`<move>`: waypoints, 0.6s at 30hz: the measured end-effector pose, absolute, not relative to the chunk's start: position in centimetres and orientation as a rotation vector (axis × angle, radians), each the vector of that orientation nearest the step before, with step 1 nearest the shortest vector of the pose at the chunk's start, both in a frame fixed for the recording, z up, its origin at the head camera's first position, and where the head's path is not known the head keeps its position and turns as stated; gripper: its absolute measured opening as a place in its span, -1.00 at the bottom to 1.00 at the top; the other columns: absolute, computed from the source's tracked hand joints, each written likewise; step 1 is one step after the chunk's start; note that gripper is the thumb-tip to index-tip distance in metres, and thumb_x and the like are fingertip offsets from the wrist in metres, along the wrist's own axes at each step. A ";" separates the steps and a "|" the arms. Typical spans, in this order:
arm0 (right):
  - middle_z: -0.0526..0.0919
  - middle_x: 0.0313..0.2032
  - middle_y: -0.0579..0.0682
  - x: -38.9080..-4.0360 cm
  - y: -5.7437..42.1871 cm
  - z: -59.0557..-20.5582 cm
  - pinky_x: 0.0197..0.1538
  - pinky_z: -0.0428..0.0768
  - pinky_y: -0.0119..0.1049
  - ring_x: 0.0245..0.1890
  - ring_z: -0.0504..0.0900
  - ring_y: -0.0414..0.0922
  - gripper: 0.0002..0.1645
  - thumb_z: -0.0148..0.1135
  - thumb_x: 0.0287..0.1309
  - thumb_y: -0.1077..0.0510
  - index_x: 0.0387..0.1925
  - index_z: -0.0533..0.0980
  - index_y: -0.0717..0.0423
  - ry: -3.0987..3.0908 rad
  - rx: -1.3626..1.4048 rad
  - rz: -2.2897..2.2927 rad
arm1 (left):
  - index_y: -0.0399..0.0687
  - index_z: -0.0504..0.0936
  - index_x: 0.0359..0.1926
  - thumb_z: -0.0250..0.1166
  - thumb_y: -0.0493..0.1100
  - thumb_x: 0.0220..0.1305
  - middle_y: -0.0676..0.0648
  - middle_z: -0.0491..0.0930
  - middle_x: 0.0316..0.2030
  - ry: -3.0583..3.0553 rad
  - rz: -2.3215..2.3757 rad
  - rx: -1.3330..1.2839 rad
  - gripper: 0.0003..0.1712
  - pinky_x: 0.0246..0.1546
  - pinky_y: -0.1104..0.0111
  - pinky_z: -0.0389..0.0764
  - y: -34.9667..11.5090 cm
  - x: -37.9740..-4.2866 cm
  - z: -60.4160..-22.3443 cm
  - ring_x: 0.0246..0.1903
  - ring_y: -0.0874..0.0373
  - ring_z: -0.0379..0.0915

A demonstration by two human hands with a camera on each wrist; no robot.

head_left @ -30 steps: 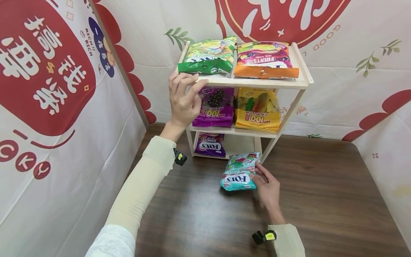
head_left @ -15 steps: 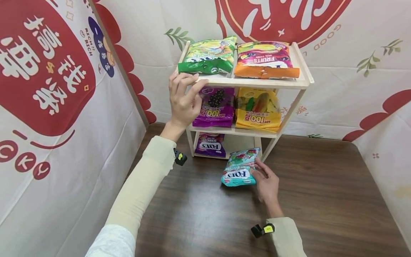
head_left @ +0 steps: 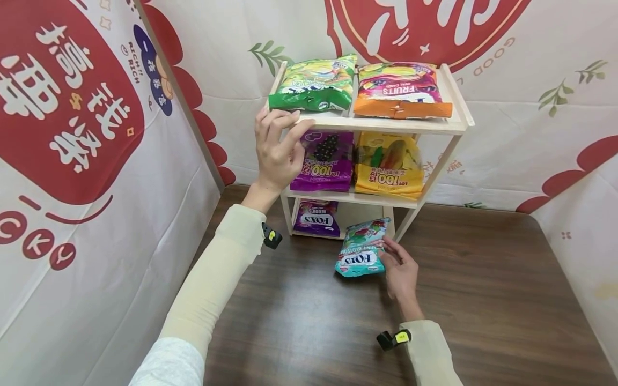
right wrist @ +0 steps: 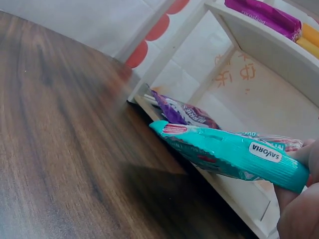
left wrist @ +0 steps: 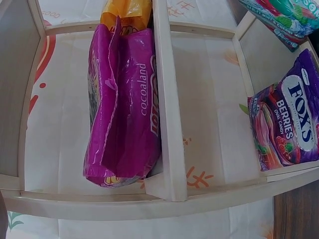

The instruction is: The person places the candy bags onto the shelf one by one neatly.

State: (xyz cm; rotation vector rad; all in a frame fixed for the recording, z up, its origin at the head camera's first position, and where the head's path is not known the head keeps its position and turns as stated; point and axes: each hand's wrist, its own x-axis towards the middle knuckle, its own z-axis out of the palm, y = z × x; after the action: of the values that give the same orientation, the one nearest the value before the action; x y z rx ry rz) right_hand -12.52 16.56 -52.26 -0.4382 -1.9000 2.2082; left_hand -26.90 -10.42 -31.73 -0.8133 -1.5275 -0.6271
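Observation:
My right hand (head_left: 402, 272) pinches the right side of a teal Fox's candy bag (head_left: 361, 251), held in front of the right part of the bottom shelf. In the right wrist view the candy bag (right wrist: 224, 149) is tilted above the shelf's front edge, with the thumb and fingers at its end. My left hand (head_left: 277, 147) grips the front left corner of the wooden shelf rack's top board (head_left: 376, 123). A purple Fox's berries bag (head_left: 316, 217) lies at the left of the bottom shelf, and the left wrist view shows this berries bag (left wrist: 294, 117) sideways.
On the top board sit a green candy bag (head_left: 316, 83) and an orange-edged fruits bag (head_left: 401, 90). The middle shelf holds a magenta bag (head_left: 324, 161) and a yellow bag (head_left: 388, 163). Printed cloth (head_left: 203, 53) surrounds the brown wooden table (head_left: 483, 279).
My right hand has moved slightly forward, bringing the teal candy bag nearer to the bottom shelf. The left hand stays on the top board's corner.

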 end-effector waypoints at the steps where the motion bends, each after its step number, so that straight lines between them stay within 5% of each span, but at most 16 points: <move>1: 0.56 -0.01 0.13 -12.6 16.6 -52.6 -0.09 0.56 -0.45 -0.04 0.60 -0.14 -0.54 0.20 0.17 0.44 0.13 0.50 0.26 -1.899 -0.438 2.208 | -0.05 0.65 -0.06 0.05 -0.43 0.00 -0.13 0.53 -0.11 -1.528 -0.629 -0.812 -0.52 0.22 -0.03 0.15 -10.4 -26.9 -31.7 -0.03 -0.07 0.34; 18: 0.45 0.20 0.11 -12.4 17.4 -55.1 0.03 0.46 -0.52 0.20 0.43 -0.03 -0.53 0.06 0.32 0.33 0.25 0.41 0.14 -2.147 -0.442 2.051 | -0.06 0.65 -0.07 0.05 -0.39 0.03 -0.15 0.54 -0.11 -1.537 -0.619 -0.805 -0.55 0.21 -0.03 0.16 -10.5 -27.0 -31.8 -0.03 -0.08 0.34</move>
State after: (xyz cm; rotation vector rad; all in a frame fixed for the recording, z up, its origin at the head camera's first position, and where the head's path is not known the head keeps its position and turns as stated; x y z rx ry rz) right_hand -12.44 17.35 -55.11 -0.4424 -2.1475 2.0506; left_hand -26.96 -10.48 -31.83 -0.8052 -1.5374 -0.6190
